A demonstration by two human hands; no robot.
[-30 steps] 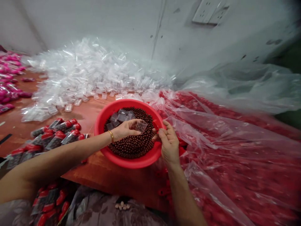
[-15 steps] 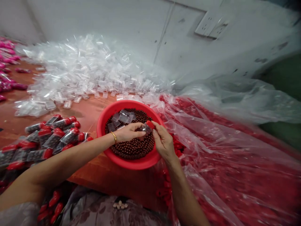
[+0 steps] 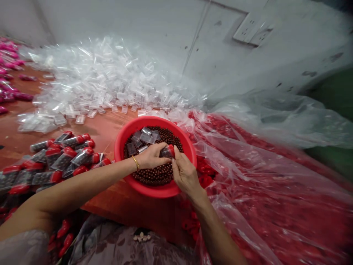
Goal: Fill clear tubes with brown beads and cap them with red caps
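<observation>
A red basin [image 3: 119,147] holds dark brown beads [image 3: 154,176] and several clear plastic containers [image 3: 146,136]. Over the beads, my left hand [image 3: 151,156] is closed on a small clear container [image 3: 164,151] with dark contents, its thumb and fingers gripping the sides. A red cap [image 3: 171,150] sits at the container's right end. The fingertips of my right hand [image 3: 185,170] are closed on that cap. A gold bangle circles my left wrist.
Filled red-capped containers [image 3: 64,159] are heaped at the left. Empty clear containers [image 3: 110,81] pile up behind the basin. Red caps under a plastic sheet [image 3: 264,184] spread at the right. Pink items [image 3: 11,59] lie far left, and a wall rises behind.
My right hand has moved left and slightly down with the red cap, which now sits against the container's end. The container looks dark and straighter between the hands.
</observation>
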